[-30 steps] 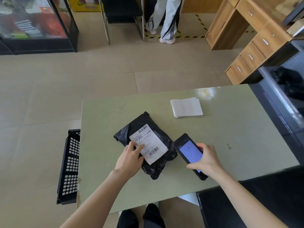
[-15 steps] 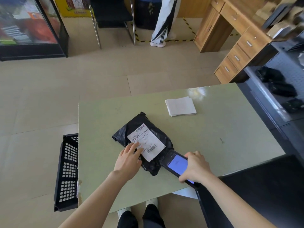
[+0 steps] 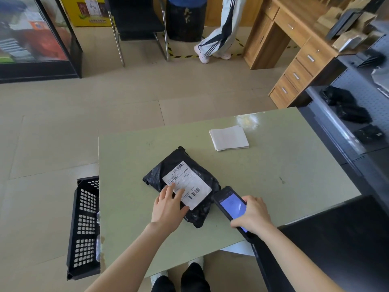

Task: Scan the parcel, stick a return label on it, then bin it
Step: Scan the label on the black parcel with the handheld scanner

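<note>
A black plastic parcel [image 3: 197, 209] with a white barcode label [image 3: 187, 184] lies on the green table [image 3: 273, 175]. My left hand [image 3: 168, 209] rests flat on the parcel's near left edge, fingers spread over the label's corner. My right hand [image 3: 253, 216] grips a black handheld scanner [image 3: 230, 205] with a lit blue screen; its top end sits against the parcel's right side. A small stack of white return labels [image 3: 229, 138] lies farther back on the table. A black perforated bin [image 3: 85, 226] stands on the floor at the table's left edge.
A dark shelf [image 3: 357, 110] with black parcels runs along the right. A wooden drawer desk [image 3: 294, 60] stands behind it. Another person's legs [image 3: 219, 34] are near a chair [image 3: 136, 24] and a black trash bin [image 3: 185, 20] at the back.
My right hand has brought the scanner from the parcel's right down and in, its top end now against the parcel. My left hand has stayed on the parcel. The person at the back has stepped.
</note>
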Motion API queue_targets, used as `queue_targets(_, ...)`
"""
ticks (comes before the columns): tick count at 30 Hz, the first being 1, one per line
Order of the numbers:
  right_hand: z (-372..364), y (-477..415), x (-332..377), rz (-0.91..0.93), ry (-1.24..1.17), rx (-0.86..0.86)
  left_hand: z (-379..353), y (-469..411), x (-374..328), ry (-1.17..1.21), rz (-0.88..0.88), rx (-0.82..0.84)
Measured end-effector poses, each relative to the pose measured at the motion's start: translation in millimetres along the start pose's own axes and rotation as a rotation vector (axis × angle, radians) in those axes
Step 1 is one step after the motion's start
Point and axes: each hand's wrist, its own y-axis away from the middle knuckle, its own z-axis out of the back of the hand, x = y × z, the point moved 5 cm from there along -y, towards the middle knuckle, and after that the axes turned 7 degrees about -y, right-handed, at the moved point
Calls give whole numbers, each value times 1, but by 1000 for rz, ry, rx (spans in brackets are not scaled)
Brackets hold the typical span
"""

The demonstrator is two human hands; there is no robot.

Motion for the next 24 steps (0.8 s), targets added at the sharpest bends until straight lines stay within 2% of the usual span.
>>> queue_targets(6,5,-45,-10,-51,-154,-95,-3,-11,-4,-3,176,80)
queue_targets(11,5,-80,-8,-37,-148,-166,-5,-26,0,42,233,98)
queue_targets(16,-1,-100,-9,-65,-104,-184,-7,-35,3,40,214,79)
queue_targets(24,-14,-104,-15,-77,-81,-215,4,-48,14,-85,72,86)
